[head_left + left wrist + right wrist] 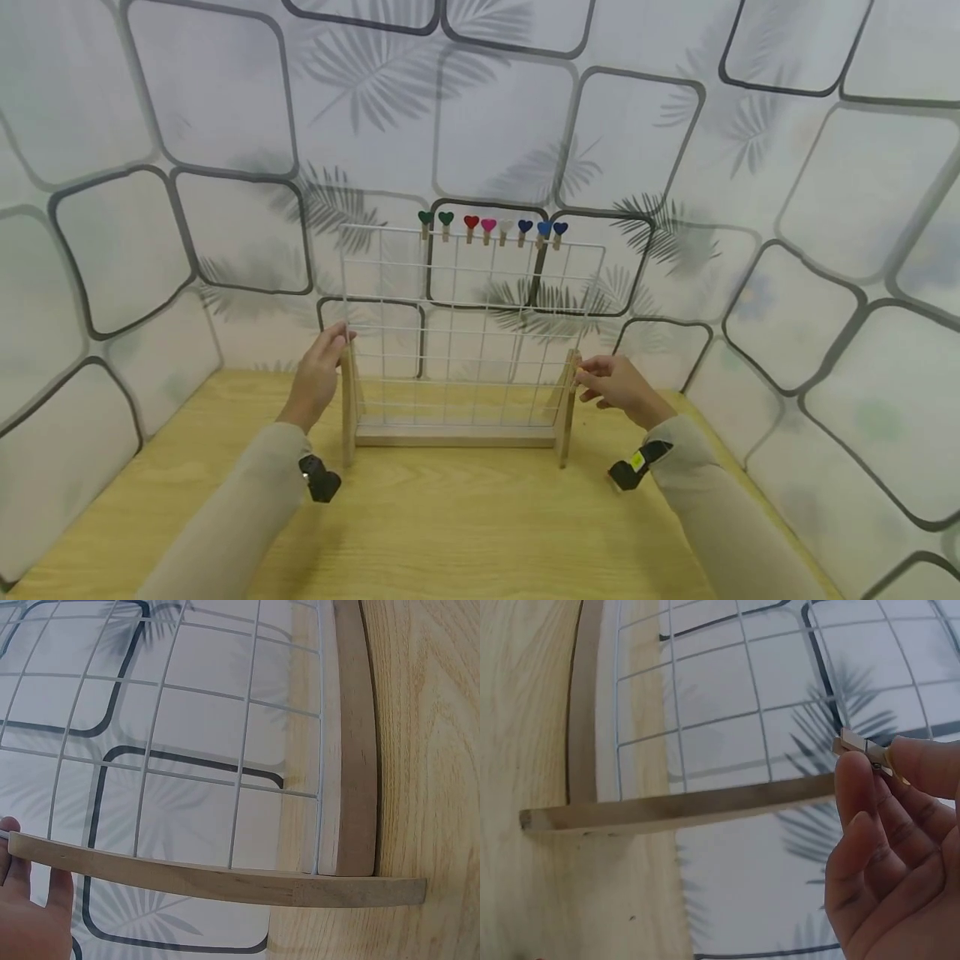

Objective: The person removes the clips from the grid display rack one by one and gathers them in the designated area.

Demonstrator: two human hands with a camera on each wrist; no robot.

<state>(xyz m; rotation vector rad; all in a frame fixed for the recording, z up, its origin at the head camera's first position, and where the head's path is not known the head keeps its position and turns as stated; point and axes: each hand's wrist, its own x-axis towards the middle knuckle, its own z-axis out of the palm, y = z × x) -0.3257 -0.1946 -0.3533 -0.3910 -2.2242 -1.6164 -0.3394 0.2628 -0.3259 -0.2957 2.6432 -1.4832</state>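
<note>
A white wire grid rack [472, 333] stands upright in a wooden base [453, 435] on the table. Several heart-topped clothespins [487, 227] in green, red, pink, white and blue are clipped along its top wire. My left hand [339, 340] holds the top of the left wooden post [347, 400]; the left wrist view shows its fingers [30, 907] behind that post [187, 874]. My right hand [583, 379] is at the top of the right post [566, 417]. There it pinches a small wooden clothespin [859, 744] between thumb and fingers [885, 825].
The light wooden table [450, 525] runs toward me in front of the rack. Walls with a grey tile-and-leaf pattern [187, 208] close in behind and on both sides. Small black cameras [321, 479] are strapped to both wrists.
</note>
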